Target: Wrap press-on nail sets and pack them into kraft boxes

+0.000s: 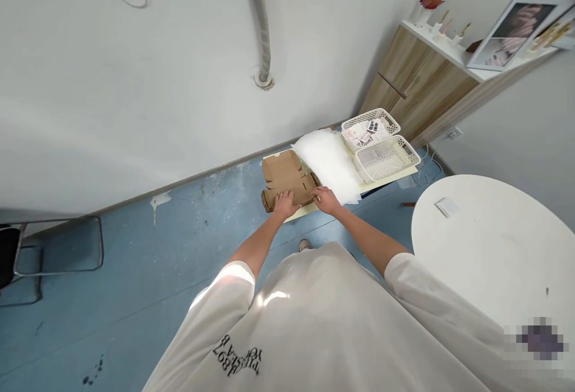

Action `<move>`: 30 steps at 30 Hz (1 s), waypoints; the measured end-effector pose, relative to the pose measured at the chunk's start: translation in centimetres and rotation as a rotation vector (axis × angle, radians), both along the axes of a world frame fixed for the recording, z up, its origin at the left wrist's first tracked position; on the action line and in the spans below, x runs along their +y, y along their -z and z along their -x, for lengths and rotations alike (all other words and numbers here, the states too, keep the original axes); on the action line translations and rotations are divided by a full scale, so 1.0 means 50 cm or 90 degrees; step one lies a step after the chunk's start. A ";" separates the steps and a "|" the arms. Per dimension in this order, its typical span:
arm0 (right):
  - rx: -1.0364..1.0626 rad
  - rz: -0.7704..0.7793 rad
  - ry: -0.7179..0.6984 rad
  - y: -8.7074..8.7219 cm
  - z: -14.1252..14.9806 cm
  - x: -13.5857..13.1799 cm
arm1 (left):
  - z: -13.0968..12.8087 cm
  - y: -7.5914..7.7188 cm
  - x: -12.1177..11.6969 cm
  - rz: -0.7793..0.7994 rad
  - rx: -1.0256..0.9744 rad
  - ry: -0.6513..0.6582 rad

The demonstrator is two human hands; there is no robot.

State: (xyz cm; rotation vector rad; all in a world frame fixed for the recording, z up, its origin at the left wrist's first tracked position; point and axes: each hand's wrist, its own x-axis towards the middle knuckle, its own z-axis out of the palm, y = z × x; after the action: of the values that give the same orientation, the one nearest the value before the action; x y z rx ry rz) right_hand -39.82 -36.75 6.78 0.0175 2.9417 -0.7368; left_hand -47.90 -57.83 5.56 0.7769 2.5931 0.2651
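On the pale yellow board [298, 214] in the head view, a flattened cardboard box [287, 176] lies with its long axis across the person's front, just ahead of both hands. The left hand [284, 204] rests flat and spread on its near edge; the right hand [326, 200] curls at its right corner (whether it grips, I cannot tell), nearer the white foam sheet [327, 161].

Bright, even daylight fills the room, with hard sunlit glare across the white T-shirt [269, 314]. Wide-angle distortion bows the wall shelf [449, 50], while the cardboard box blank [287, 179] looks fairly sharp, perhaps slightly soft. A pixelated smear [539, 339] blurs the lower right.
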 end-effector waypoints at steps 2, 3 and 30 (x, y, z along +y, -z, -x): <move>-0.019 -0.023 -0.003 0.000 0.006 -0.010 | 0.012 0.012 -0.021 0.019 -0.030 -0.022; -0.027 -0.030 -0.005 -0.001 0.008 -0.013 | 0.017 0.017 -0.028 0.023 -0.041 -0.026; 0.046 -0.184 -0.116 -0.042 0.075 -0.067 | 0.017 -0.073 -0.050 0.091 0.141 0.126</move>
State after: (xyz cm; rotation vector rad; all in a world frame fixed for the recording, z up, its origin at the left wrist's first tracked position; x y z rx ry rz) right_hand -43.57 -40.08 8.89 -0.2542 3.0365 -0.2914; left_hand -48.76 -60.33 9.22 1.0522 2.6749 -0.0677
